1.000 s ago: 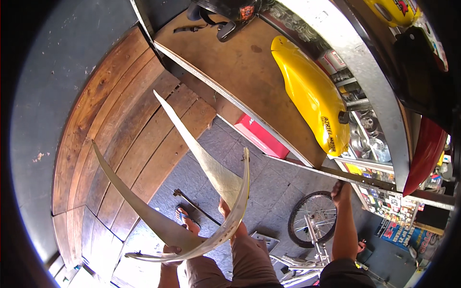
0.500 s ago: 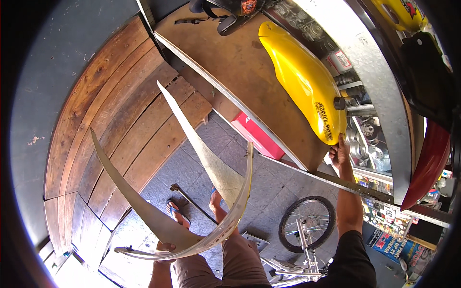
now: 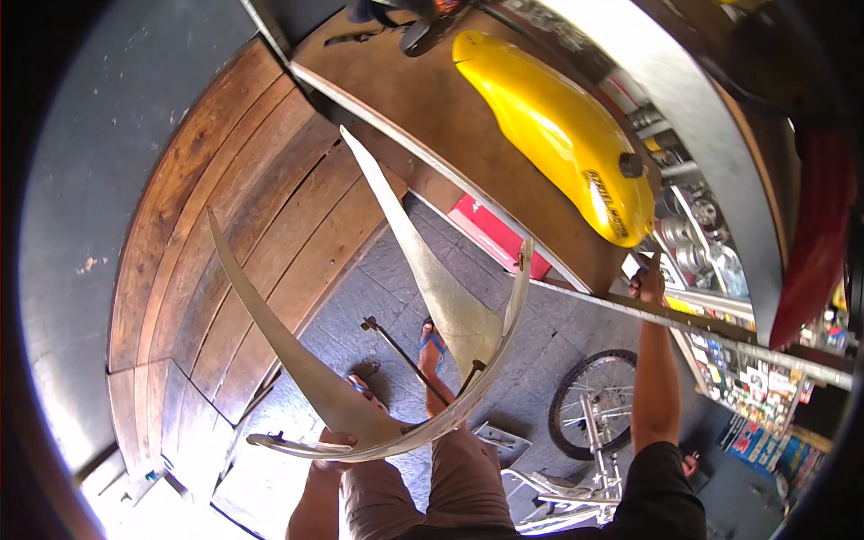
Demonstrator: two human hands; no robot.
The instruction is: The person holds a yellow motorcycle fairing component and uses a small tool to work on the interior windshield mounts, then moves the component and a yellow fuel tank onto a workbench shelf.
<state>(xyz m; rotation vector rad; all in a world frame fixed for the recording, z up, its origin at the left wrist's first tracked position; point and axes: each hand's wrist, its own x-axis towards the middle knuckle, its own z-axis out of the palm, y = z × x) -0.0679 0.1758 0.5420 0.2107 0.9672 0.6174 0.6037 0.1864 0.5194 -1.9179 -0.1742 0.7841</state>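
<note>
My left hand [image 3: 335, 450] grips a whitish curved plastic panel [image 3: 463, 315] at its lower left; the panel has two long pointed arms reaching up and a dark fitting on its curved rim. My right hand [image 3: 646, 279] is raised at the shelf edge just below the end of a yellow tank-like body part [image 3: 549, 126], one finger stretched up and the others loosely bent; whether it touches the part I cannot tell. That part lies on a brown shelf board [image 3: 405, 99] with a metal edge.
A slatted wooden bench [image 3: 243, 234] runs along the left. Below are a red box [image 3: 477, 220], a metal bar [image 3: 387, 342], my sandalled feet and a bicycle [image 3: 589, 423]. Glass cases of parts [image 3: 724, 378] and a dark red panel [image 3: 810, 261] line the right; black gear lies atop the shelf.
My right hand has risen from the lower rail to beside the yellow part's end. The white panel in my left hand has shifted up and right in view, and the view has shifted slightly.
</note>
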